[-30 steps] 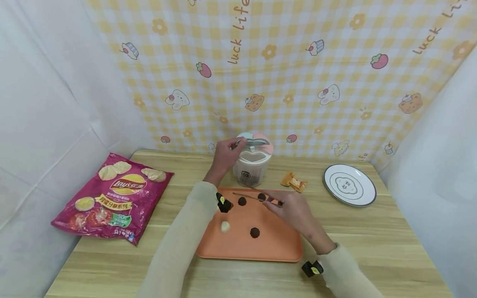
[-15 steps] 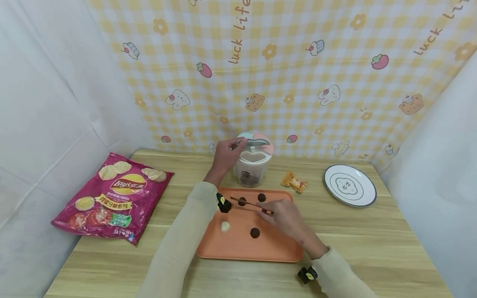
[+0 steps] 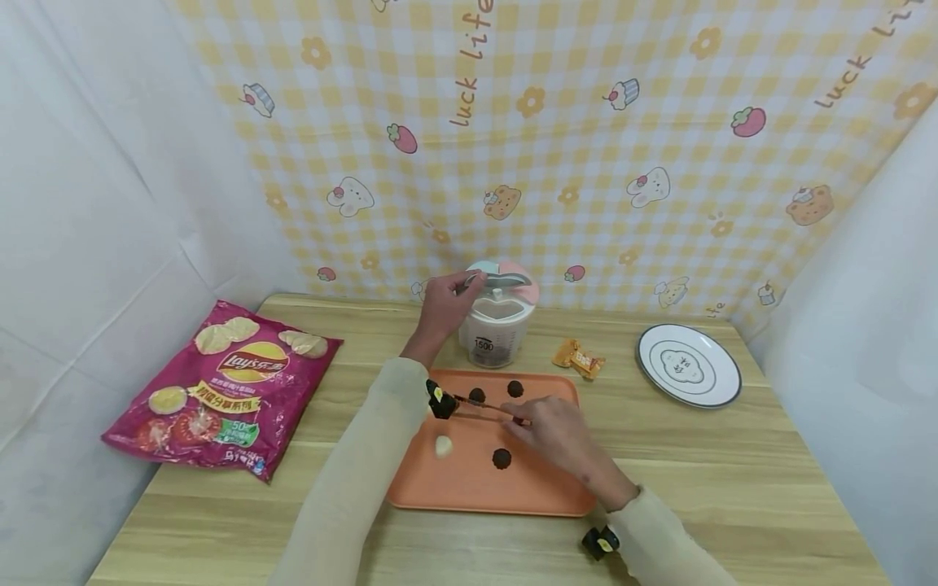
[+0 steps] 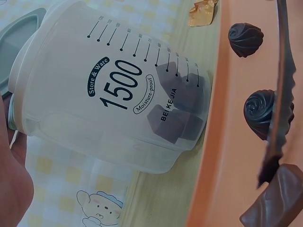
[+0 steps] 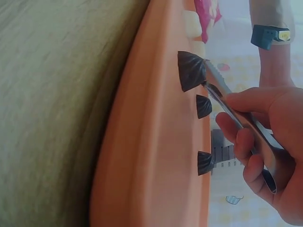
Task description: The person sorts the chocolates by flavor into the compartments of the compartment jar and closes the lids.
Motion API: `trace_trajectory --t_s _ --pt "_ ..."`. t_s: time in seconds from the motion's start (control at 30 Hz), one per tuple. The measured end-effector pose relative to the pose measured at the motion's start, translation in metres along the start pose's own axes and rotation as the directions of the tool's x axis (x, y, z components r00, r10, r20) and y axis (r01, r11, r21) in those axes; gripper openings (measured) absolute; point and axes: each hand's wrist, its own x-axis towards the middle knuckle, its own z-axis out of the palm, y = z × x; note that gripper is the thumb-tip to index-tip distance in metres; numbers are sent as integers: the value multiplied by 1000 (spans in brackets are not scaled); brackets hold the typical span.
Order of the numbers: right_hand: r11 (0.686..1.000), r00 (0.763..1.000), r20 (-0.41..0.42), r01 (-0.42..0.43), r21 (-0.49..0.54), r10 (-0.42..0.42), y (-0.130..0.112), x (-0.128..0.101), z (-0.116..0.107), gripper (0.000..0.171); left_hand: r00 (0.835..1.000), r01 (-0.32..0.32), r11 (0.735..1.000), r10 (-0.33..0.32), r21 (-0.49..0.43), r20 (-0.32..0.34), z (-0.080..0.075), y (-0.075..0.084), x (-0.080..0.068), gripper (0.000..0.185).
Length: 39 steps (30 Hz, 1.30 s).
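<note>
Head view, mid-frame: left hand pinches the raised flap of the jar, unchanged. Tongs sit lower over the tray than a second ago; right hand, fingers curled round them, has shifted left. Judged: lining up on the brown bar. Left wrist view alone shows that bar plainly, lower right, tongs' tip at it, contact uncertain; also dark pieces in the jar.

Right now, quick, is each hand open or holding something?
Left hand: holding the raised flap of the tub.
Right hand: holding the tongs.
</note>
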Motion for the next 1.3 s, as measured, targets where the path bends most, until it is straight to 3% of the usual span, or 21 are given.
trace_trajectory --t_s 0.47,1.3 --pt "998 999 24 -20 -58 21 -3 1 2 18 1000 9 1000 -9 -5 -2 0 1 -1 50" --pt "998 999 -31 5 -65 -7 -2 0 2 17 1000 -11 1000 11 0 -8 1 1 0 51"
